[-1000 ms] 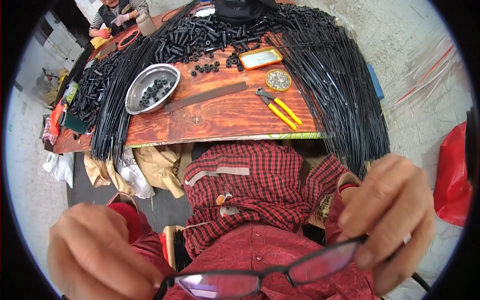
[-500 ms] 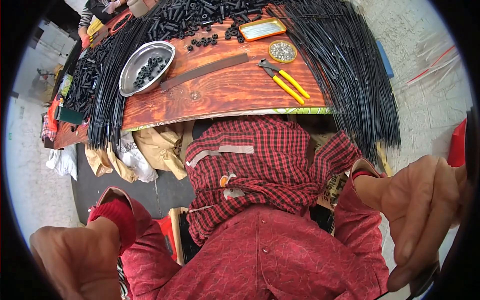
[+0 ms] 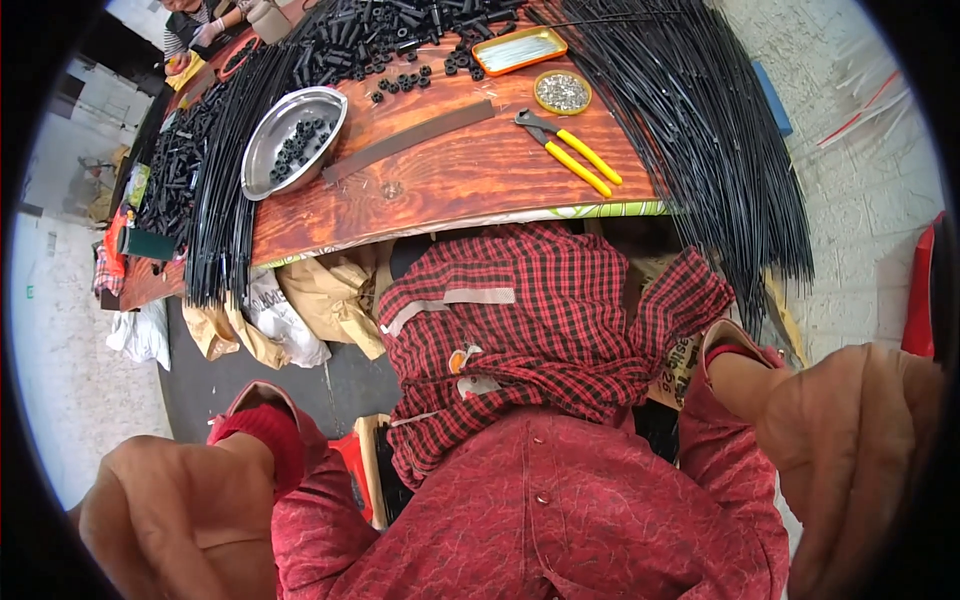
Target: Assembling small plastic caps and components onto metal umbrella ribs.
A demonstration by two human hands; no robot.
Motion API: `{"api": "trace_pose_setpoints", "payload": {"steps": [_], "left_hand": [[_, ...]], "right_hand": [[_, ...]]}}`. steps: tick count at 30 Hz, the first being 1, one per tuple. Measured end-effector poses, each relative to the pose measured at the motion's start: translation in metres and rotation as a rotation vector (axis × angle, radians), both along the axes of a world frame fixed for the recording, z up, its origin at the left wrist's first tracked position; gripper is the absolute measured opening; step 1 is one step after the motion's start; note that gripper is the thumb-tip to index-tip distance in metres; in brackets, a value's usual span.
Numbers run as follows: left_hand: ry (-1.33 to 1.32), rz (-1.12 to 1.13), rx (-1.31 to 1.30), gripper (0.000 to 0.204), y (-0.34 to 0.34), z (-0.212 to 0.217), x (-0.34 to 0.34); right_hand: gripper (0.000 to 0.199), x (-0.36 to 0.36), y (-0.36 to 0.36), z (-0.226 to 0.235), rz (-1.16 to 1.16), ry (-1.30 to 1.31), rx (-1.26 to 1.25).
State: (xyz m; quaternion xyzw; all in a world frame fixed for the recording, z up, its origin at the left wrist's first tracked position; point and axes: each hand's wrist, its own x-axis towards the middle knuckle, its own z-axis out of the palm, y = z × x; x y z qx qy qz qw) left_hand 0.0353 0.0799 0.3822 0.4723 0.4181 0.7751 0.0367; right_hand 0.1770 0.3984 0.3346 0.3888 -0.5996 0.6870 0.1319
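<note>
My left hand (image 3: pixel 178 505) is raised at the lower left rim of the view, its fingers curled and pressed together. On the right rim my right hand (image 3: pixel 838 440) is bent the same way, fingers together. The picture's edge cuts off both sets of fingertips, so anything in them is hidden. Both hands are apart from the table. End-cutting pliers (image 3: pixel 578 167) with yellow handles lie on the wooden table (image 3: pixel 440 195). Beside them are a yellow dish (image 3: pixel 537 95) of small metal pieces and an orange-rimmed tray (image 3: pixel 525 66) of thin white sticks.
A metal bowl (image 3: pixel 262 140) holds black rings, next to a dark flat strip (image 3: pixel 410 142). Bundles of black rods overhang the table's left (image 3: pixel 225 200) and right (image 3: pixel 720 170). Red plaid cloth (image 3: pixel 520 300) covers my lap. A co-worker's gloved hand (image 3: pixel 207 33) shows far left.
Both hands have shifted in the view, the left one slightly rightward, and the right fingertips have gone out of sight. The co-worker has leaned further into view. Things on the table lie unchanged.
</note>
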Motion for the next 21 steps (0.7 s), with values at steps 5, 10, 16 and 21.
{"api": "trace_pose_setpoints", "payload": {"steps": [5, 10, 16, 21], "left_hand": [[0.039, -0.061, 0.081, 0.012, 0.008, -0.019, -0.013], [0.077, -0.118, 0.202, 0.020, 0.022, -0.028, -0.023], [0.248, -0.035, 0.252, 0.026, 0.011, -0.032, -0.042], [0.185, -0.150, 0.108, 0.016, 0.031, -0.063, -0.064]], "right_hand": [[0.014, 0.041, 0.031, 0.004, 0.033, -0.077, 0.013], [0.014, 0.014, 0.024, 0.021, 0.068, -0.162, 0.042], [0.015, -0.020, 0.001, 0.028, 0.183, -0.166, 0.109], [0.023, -0.035, -0.041, -0.025, -0.364, 0.095, -0.448]]}}
